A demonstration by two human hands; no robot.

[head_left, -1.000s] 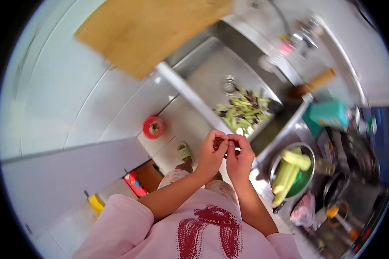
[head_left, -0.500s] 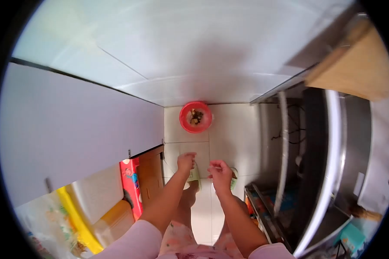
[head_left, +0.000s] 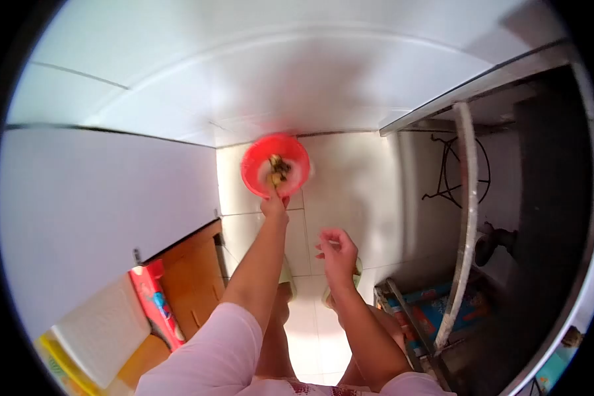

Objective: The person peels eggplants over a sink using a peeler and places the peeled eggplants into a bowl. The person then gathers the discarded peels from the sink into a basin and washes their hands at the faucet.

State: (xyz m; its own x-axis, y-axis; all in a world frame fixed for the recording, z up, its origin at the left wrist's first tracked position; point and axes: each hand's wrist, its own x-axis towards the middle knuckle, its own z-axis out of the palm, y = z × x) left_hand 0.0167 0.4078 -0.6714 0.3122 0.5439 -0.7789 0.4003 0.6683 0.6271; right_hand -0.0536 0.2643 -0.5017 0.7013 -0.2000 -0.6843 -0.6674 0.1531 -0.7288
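A red plastic basin (head_left: 247, 166) stands on the tiled floor against the white wall. Yellowish and dark scraps (head_left: 280, 169), too blurred to name, lie in its bottom. My left hand (head_left: 275, 203) is at the basin's near rim, one digit over the inside and the others outside, gripping the edge. To the right and nearer my body, my right hand (head_left: 337, 254) hangs above the floor. Its fingers are loosely bent and apart, with nothing in them.
A pale cabinet panel (head_left: 112, 204) stands on the left, above a brown wooden board (head_left: 190, 280) and a red box (head_left: 156, 303). On the right is a metal-framed rack (head_left: 465, 231) with a black wire stand (head_left: 465, 171). My slippers (head_left: 356, 274) are on the floor below.
My left hand has reached forward from above my foot to the basin's rim and closed on it. My right hand stays back, loosely bent. The view has come lower and closer.
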